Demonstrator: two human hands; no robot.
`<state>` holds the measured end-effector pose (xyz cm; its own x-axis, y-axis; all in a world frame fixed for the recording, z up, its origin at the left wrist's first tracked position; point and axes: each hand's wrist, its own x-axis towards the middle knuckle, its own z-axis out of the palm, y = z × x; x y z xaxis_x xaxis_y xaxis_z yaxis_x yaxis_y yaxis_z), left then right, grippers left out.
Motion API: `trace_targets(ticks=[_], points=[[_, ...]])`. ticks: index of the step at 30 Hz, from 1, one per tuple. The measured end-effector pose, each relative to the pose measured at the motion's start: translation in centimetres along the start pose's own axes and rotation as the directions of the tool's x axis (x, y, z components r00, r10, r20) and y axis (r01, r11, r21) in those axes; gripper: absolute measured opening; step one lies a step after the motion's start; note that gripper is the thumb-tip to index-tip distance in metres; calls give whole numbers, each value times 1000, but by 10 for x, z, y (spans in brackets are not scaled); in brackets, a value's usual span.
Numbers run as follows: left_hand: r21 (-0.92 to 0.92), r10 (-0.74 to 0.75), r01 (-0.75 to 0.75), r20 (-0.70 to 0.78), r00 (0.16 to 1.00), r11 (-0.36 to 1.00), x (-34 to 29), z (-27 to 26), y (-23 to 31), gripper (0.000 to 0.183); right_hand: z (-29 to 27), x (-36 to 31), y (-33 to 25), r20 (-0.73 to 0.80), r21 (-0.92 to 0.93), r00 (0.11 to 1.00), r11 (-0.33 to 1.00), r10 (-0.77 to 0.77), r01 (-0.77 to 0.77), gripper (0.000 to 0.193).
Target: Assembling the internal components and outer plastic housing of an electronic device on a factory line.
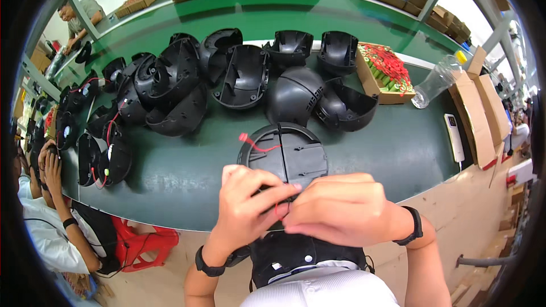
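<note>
A round black plastic housing (304, 159) lies in front of me at the table's near edge, its ribbed inner side facing up. A thin red wire with a red connector (245, 137) rests across its left half. At the housing's near rim, my left hand (245, 202) is closed in a pinch on a short loop of red wire (281, 210). My right hand (341, 207) meets it there, fingers pressed together at the same wire. The fingers partly hide the wire's ends and the near rim.
Several black half-shells (244, 77) crowd the table's far side. Behind the housing sits a black dome (293, 96). To the right are a carton of red and green parts (387, 71), a plastic bottle (438, 79), a white device (454, 136) and an open cardboard box (480, 113). A co-worker's hands (51, 165) are at left.
</note>
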<state>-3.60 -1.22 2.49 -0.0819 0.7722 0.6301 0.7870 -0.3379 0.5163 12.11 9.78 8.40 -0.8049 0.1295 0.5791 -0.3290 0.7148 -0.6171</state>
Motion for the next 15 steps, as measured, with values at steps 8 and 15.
trace_targets(ticks=[8,15], points=[[-22,-104,102,-126,987,995,-20,19,5,8,-21,7,49,-95,-207,966,944,240,-255,45],[30,-117,119,-63,991,992,-21,24,17,12,-18,-5,53,46,-231,926,906,375,-355,42]])
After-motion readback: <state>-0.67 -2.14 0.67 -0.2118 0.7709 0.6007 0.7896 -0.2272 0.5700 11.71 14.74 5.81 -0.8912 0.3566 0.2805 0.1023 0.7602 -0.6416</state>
